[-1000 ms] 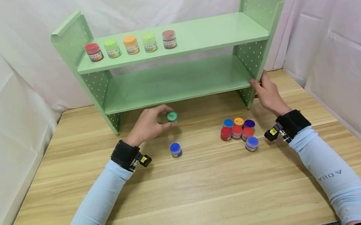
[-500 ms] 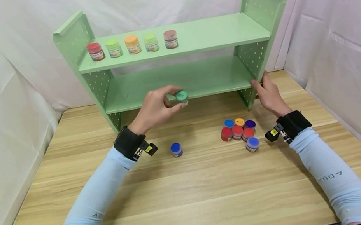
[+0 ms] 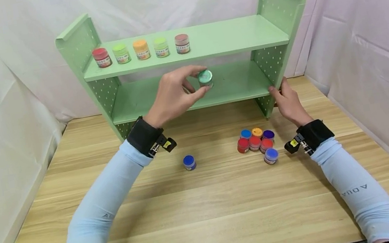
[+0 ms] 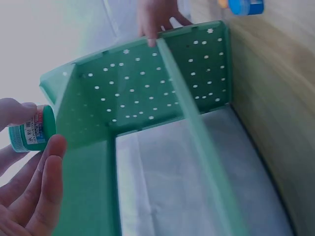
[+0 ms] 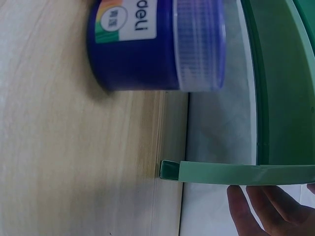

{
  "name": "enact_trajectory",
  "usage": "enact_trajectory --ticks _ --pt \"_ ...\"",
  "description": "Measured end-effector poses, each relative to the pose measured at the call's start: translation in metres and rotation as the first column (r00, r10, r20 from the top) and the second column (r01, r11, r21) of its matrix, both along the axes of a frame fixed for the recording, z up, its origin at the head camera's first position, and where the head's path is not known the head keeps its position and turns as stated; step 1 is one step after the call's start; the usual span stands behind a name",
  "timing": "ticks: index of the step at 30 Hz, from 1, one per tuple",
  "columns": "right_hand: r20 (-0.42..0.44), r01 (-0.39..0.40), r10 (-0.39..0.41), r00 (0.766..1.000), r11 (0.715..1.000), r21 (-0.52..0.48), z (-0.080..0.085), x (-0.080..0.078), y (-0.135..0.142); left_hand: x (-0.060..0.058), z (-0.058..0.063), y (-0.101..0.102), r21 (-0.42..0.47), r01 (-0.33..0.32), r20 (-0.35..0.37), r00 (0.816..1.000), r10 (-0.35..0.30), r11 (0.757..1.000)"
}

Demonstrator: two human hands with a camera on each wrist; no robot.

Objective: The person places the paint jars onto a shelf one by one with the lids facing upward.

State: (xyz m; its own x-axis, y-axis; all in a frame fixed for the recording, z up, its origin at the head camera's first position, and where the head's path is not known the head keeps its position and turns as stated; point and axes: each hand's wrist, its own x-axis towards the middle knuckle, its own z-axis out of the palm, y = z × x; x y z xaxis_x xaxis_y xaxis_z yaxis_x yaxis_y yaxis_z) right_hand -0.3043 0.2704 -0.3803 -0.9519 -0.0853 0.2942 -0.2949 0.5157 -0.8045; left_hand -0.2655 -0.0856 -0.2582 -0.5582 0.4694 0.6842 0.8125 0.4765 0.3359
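Note:
A small paint jar with a green lid (image 3: 205,78) is pinched between the thumb and fingers of my left hand (image 3: 175,95), raised in front of the lower board of a green two-tier shelf (image 3: 230,36). In the left wrist view the held jar (image 4: 35,130) lies on its side in the picture, its label showing. My right hand (image 3: 290,104) grips the shelf's right side panel at lower-board height, thumb on the front edge. From the right wrist, its fingers (image 5: 239,206) are seen against the panel's outer face.
Several paint jars stand in a row on the upper board, from a red jar (image 3: 102,58) to a brownish-red jar (image 3: 182,44). On the wooden table (image 3: 210,221) are a lone blue jar (image 3: 189,163) and a cluster including a red jar (image 3: 243,145) and a violet-blue jar (image 3: 271,156).
My left hand has lifted the green-lidded jar from near the table, up and to the right, to the front of the lower board. My right hand stays on the side panel.

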Motion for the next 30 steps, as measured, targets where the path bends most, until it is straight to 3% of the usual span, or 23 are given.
enact_trajectory --ticks 7,13,22,30 --pt "0.003 -0.003 0.003 1.0 1.0 0.001 0.0 0.001 0.0 -0.003 0.024 0.006 0.006 -0.019 -0.052 0.998 0.019 1.0" --pt "0.001 -0.002 0.002 1.0 1.0 -0.002 0.001 0.0 0.0 -0.011 0.039 0.009 0.001 -0.087 -0.077 0.993 0.087 0.996" --pt "0.006 0.009 -0.009 1.0 1.0 -0.002 0.0 0.002 -0.001 -0.023 0.049 0.016 -0.041 -0.245 -0.086 0.967 0.241 0.969" --pt "0.005 0.004 -0.004 1.0 1.0 -0.009 0.001 0.002 -0.002 -0.024 0.056 0.025 -0.096 -0.323 -0.073 0.946 0.317 0.941"
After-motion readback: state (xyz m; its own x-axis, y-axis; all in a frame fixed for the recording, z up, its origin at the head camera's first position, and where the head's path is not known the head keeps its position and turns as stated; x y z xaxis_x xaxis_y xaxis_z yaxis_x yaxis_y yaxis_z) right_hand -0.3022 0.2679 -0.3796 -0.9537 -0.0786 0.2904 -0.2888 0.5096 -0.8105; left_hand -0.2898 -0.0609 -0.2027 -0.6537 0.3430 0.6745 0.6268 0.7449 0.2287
